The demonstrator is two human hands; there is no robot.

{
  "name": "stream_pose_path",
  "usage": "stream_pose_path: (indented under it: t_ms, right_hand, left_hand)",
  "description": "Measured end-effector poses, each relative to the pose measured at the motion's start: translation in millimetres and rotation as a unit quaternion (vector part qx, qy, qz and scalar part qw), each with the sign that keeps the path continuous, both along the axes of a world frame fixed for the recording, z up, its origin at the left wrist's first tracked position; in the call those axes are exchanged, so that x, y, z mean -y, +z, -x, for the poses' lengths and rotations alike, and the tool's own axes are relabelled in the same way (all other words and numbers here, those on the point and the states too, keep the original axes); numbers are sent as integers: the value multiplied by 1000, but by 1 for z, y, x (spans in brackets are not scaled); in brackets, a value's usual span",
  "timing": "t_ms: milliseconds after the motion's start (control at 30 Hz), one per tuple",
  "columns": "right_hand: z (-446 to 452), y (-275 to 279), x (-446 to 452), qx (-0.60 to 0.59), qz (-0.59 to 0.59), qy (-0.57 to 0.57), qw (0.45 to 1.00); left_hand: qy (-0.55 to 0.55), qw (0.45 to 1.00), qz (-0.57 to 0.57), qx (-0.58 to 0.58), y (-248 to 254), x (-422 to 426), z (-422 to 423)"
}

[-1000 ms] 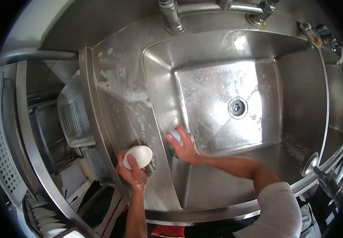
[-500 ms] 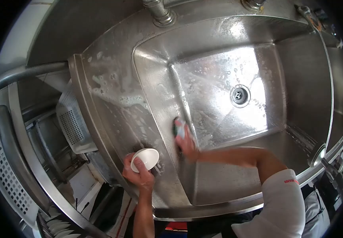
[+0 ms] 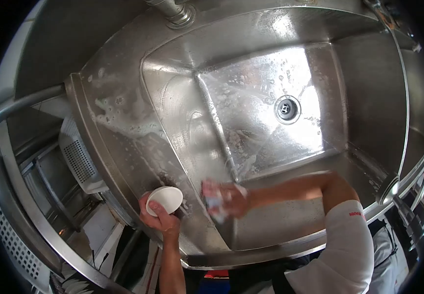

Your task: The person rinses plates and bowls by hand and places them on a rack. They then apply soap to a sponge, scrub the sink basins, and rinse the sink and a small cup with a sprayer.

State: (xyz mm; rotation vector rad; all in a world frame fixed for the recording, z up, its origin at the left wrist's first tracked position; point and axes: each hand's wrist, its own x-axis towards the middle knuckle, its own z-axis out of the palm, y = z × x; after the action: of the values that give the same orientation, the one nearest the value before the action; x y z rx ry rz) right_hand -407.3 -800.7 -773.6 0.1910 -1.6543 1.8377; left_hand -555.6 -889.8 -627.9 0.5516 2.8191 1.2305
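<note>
Head view, bowl (image 3: 167, 200) in left grip (image 3: 161, 218)

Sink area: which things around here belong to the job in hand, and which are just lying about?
In use:
- White bowl, in the left hand
- Blurred pad, in the right hand
- Sink

Apparently just there:
- White perforated basket
- Perforated rack, far left

Fisheye pic, dark edges; R hand (image 3: 225, 200) blurred, bright glare nr drain (image 3: 287, 110).

At lower left of the frame, my left hand (image 3: 159, 217) grips a white bowl (image 3: 165, 200) beside the stainless-steel sink (image 3: 290, 235).
</note>
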Motion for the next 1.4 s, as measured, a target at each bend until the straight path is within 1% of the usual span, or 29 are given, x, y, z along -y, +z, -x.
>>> stream_pose_path:
  t_ms: [33, 100, 133, 167, 200, 267, 300, 367, 433, 467, 500, 567, 600, 667, 700, 767, 800, 833, 867, 900, 933, 1000, 1067, 1133, 1200, 1233, 1300, 1333, 1400]
  right_hand:
    - [10, -29, -1, 82, -9, -27, 996]
    - [57, -74, -13, 337, -157, -164, 914]
    - [87, -93, -40, 385, -183, -221, 877]
    - [109, -118, -78, 339, -65, -200, 917]
    - [135, -141, -105, 358, -23, -288, 888]
    - [149, -157, -139, 285, -147, -375, 870]
    - [152, -150, -132, 283, -143, -377, 870]
    - [139, -129, -103, 406, 89, -280, 865]
    - [93, -57, -54, 323, 116, -229, 911]
    - [59, -16, -28, 309, 16, -172, 935]
    - [35, 39, -7, 372, 135, -60, 916]
    - [-17, 65, 11, 156, 21, -60, 986]
    - [-17, 42, 20, 159, 22, -56, 985]
    - [1, -46, 30, 397, -9, -96, 913]
    - [36, -79, 3, 324, 45, -164, 930]
    - [96, -132, -62, 391, 70, -211, 893]
    - [121, -124, -99, 457, 152, -170, 860]
    - [152, -136, -110, 364, 135, -277, 879]
    - [154, -77, -126, 417, 212, -215, 857]
    - [159, -65, -118, 292, 174, -267, 902]
    - [140, -64, -89, 231, 33, -285, 930]
    - [80, 40, -51, 196, 84, -171, 962]
    - [11, 56, -3, 261, 135, -64, 954]
    - [-20, 17, 33, 297, 154, -39, 941]
    - [-21, -44, 38, 461, 177, -28, 869]
    - [-6, -84, 22, 426, 82, -55, 899]
    - [31, -178, -27, 486, -114, -86, 862]
    - [52, -188, -56, 365, -219, -192, 884]
    - [82, -163, -49, 457, -37, -255, 851]
  left_hand:
    - [-15, 1000, 5, 9, 6, -6, 0]
    - [-29, 999, 15, 14, 6, -8, 3]
    - [-28, 999, 10, -11, 3, -7, 4]
    - [-26, 999, 4, -31, 1, -7, 1]
    - [-21, 999, 9, -25, 2, -7, -3]
    - [-59, 997, 41, 17, 10, -8, 3]
    - [-87, 995, 42, 7, 10, -8, 6]
    - [-90, 995, 38, 10, 12, -10, 8]
    - [-81, 996, 21, 10, 8, -9, 6]
    - [-78, 996, 30, 14, 9, -7, 6]
    - [-78, 997, 21, 15, 9, -8, 5]
    - [-87, 996, 26, -2, 12, -12, 5]
    - [-84, 996, 27, 0, 12, -10, 5]
    - [-111, 994, 11, 11, 6, -7, 9]
    - [-109, 994, 12, 13, 4, -5, 10]
    - [-104, 994, 28, -19, 1, -3, 11]
    - [-101, 994, 33, -14, 2, -3, 8]
    - [-95, 995, 33, -14, 5, -5, 7]
    - [-85, 996, 31, -14, 5, -8, 7]
    - [-89, 996, 28, 2, 7, -8, 7]
    - [-82, 996, 37, 13, 7, -6, 6]
    - [-62, 997, 39, 38, 9, -7, 4]
    - [-48, 996, 32, 63, 10, -12, 2]
    - [-85, 994, 72, 1, 8, -13, 6]
    - [-95, 994, 58, 4, 5, -8, 9]
    - [-96, 994, 49, 1, 4, -9, 10]
    - [-86, 996, 31, 4, 0, -6, 8]
    - [-82, 996, 41, 7, 1, -7, 6]
    - [-129, 991, 40, -22, 4, -8, 11]
